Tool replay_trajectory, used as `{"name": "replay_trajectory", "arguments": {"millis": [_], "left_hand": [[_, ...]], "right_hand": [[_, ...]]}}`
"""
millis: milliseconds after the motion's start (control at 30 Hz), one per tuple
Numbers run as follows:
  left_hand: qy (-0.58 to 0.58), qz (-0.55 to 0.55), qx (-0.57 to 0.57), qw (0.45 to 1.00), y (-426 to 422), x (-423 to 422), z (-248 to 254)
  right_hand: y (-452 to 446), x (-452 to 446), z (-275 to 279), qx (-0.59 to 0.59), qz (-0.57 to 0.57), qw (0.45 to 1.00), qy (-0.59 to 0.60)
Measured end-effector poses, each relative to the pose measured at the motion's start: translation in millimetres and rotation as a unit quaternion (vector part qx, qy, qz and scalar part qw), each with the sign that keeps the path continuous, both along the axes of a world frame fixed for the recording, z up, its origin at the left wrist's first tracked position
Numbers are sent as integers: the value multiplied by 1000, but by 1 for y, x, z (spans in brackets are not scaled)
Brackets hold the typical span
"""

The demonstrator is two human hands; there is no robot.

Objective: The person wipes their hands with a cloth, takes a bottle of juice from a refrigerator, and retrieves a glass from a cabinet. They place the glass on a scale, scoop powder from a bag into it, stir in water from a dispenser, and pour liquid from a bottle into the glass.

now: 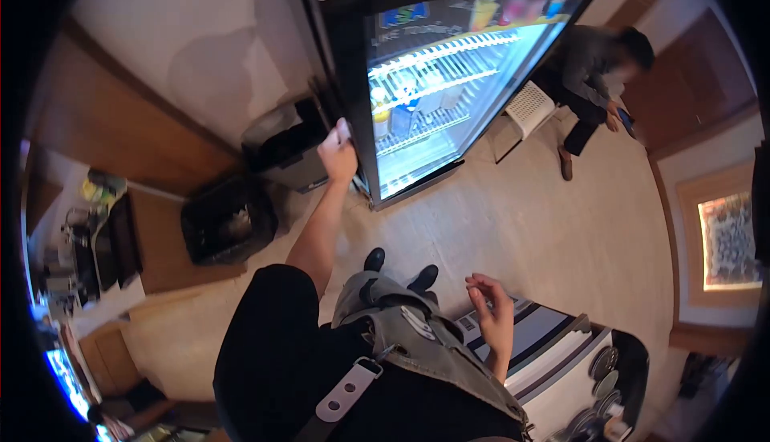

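Observation:
My left hand point(338, 153) reaches forward with its fingers closed on the left edge of a black display fridge door point(353, 113). Whether a handle lies under the fingers is hidden. Through the glass I see lit wire shelves point(449, 69) with a few packages point(409, 117), too blurred to name. The door looks shut or nearly so. My right hand point(491, 310) hangs at my right side, fingers loosely bent and apart, holding nothing. It is nearest to a low white and grey counter unit point(553, 346). An apron point(417, 338) covers my front.
A bin with a black liner point(228, 217) stands left of the fridge, by a dark box point(289, 149). On the right, a person point(589, 81) sits holding a phone point(626, 121), beside a white perforated stool point(529, 109). Round dark items point(603, 363) lie on the counter unit.

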State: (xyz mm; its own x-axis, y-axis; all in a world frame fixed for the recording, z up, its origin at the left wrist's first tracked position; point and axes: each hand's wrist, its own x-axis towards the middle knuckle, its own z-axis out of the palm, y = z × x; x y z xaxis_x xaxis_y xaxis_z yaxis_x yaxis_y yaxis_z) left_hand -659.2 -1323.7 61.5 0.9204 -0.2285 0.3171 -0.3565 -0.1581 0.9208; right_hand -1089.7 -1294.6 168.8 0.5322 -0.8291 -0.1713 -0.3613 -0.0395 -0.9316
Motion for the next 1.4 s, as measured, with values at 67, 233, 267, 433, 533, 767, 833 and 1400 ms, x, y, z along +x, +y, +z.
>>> {"name": "replay_trajectory", "arguments": {"millis": [67,233,267,433,533,767,833,1400], "left_hand": [[46,-50,10,998,8,-18,-13],[217,-165,47,961,27,-105,-43],[203,-198,67,956,22,-114,-47],[103,-103,81,986,-72,-64,-122],[41,6,225,974,-140,7,-163],[78,34,262,961,-185,83,-164],[90,36,214,972,-182,78,-167],[212,-405,-83,885,47,-81,27]], "right_hand": [[-21,-4,2,-7,46,999,5],[-75,-14,1,-41,137,989,23],[-83,-17,0,-46,147,987,36],[-102,-53,-32,-44,153,979,129],[-96,-56,-33,-125,134,979,89],[-107,-89,-48,-17,-170,985,-35],[-124,-98,-46,-25,-204,979,-18],[-109,-9,-133,31,10,999,13]]}}
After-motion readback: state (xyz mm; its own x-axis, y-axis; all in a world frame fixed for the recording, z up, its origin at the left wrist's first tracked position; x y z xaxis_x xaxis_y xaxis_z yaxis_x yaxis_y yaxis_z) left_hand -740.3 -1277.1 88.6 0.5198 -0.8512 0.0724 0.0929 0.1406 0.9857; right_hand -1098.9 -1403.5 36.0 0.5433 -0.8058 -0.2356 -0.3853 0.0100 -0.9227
